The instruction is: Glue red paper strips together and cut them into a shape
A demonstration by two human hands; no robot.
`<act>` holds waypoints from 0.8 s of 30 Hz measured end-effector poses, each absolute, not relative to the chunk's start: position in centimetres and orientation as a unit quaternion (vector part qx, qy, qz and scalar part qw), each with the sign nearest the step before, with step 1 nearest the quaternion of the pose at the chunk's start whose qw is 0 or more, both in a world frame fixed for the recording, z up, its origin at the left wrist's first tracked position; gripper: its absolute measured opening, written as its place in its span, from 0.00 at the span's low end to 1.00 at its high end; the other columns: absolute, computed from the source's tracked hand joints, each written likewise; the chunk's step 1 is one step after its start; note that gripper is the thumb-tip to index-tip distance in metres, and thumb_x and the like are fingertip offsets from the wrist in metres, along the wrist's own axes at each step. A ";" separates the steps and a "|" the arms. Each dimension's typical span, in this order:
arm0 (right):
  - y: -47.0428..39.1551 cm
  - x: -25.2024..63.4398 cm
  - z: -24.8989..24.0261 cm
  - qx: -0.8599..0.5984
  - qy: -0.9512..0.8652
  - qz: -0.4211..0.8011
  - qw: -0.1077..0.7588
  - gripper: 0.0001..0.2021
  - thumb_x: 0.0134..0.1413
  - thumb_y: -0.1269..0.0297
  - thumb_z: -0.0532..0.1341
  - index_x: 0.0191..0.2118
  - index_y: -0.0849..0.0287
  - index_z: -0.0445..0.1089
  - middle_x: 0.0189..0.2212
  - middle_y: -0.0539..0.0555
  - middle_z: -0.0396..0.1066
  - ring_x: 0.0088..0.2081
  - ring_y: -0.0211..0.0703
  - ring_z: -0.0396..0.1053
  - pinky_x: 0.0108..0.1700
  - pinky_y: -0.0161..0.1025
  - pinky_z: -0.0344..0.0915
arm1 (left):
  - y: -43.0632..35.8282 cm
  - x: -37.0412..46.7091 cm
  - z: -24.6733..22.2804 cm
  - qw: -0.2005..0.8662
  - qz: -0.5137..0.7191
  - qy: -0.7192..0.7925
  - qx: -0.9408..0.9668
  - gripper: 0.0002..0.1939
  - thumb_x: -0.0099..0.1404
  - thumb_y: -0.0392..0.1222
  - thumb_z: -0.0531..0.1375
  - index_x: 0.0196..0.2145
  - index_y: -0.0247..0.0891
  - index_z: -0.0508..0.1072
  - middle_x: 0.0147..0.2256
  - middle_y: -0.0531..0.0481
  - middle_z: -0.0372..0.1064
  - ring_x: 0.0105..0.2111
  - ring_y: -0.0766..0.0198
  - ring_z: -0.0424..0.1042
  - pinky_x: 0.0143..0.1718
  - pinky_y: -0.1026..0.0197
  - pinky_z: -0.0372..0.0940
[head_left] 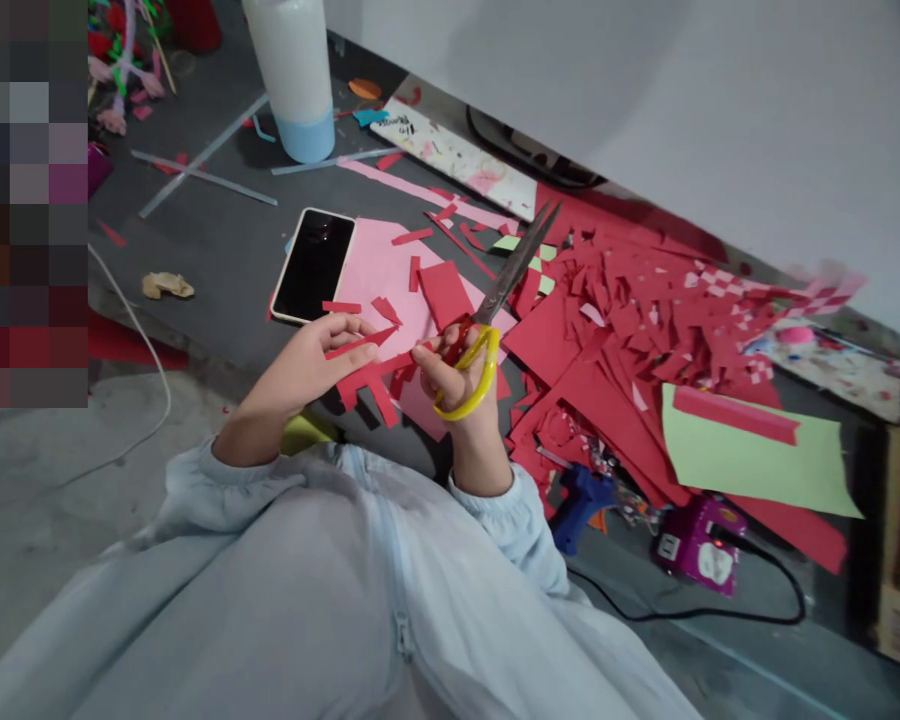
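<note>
A thin piece of red paper [362,343] is pinched between the thumb and fingers of my left hand [311,365]. My right hand [457,385] has yellow-handled scissors [516,262] hooked over it, their blades pointing away to the upper right. Its thumb and fingertips meet near another bit of red paper; whether they grip it, I cannot tell. Under and around both hands lie a pink sheet [375,262] and several cut red strips. A phone [315,265] with a dark screen rests on the pink sheet's left edge.
On the right is a heap of red paper scraps [607,320], with a pale green sheet [757,455] beside it. A blue glue gun [581,505] and a purple box [701,545] with a black cable lie near the front. A white-and-blue bottle [292,80] stands at the back.
</note>
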State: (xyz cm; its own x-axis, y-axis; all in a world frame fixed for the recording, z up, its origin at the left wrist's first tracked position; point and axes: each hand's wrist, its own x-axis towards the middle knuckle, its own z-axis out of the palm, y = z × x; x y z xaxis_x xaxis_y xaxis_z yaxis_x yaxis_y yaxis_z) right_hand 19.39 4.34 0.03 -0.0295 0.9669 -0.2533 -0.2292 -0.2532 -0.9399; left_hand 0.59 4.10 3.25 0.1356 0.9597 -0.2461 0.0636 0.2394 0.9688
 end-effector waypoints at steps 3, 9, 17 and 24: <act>4.5 19.4 0.1 -0.498 -0.353 0.612 0.503 0.27 0.42 0.56 0.72 0.35 0.50 0.51 0.27 0.43 0.66 0.15 0.28 0.53 0.15 0.34 0.47 | 3.9 0.6 2.4 0.598 0.378 0.532 0.465 0.13 0.54 0.46 0.70 0.35 0.38 0.78 0.33 0.51 0.75 0.30 0.66 0.72 0.33 0.65 0.67; 4.7 19.6 -0.2 -0.499 -0.380 0.597 0.500 0.25 0.46 0.55 0.70 0.36 0.50 0.49 0.30 0.45 0.66 0.16 0.29 0.54 0.16 0.35 0.47 | 4.0 1.3 2.1 0.665 0.434 0.496 0.351 0.16 0.47 0.40 0.74 0.34 0.36 0.79 0.34 0.51 0.76 0.31 0.67 0.73 0.36 0.63 0.70; 4.7 19.4 0.0 -0.508 -0.377 0.583 0.510 0.27 0.43 0.50 0.70 0.35 0.50 0.49 0.31 0.45 0.67 0.15 0.28 0.52 0.15 0.36 0.51 | 4.2 2.2 2.1 0.676 0.435 0.483 0.348 0.12 0.49 0.41 0.73 0.30 0.35 0.77 0.25 0.54 0.72 0.24 0.70 0.69 0.27 0.67 0.66; 4.4 19.4 0.1 -0.515 -0.377 0.563 0.525 0.25 0.47 0.49 0.69 0.37 0.50 0.51 0.31 0.47 0.64 0.17 0.29 0.50 0.16 0.36 0.50 | 4.3 2.7 1.8 0.628 0.477 0.525 0.319 0.15 0.45 0.42 0.75 0.30 0.36 0.78 0.26 0.54 0.74 0.24 0.70 0.70 0.26 0.66 0.67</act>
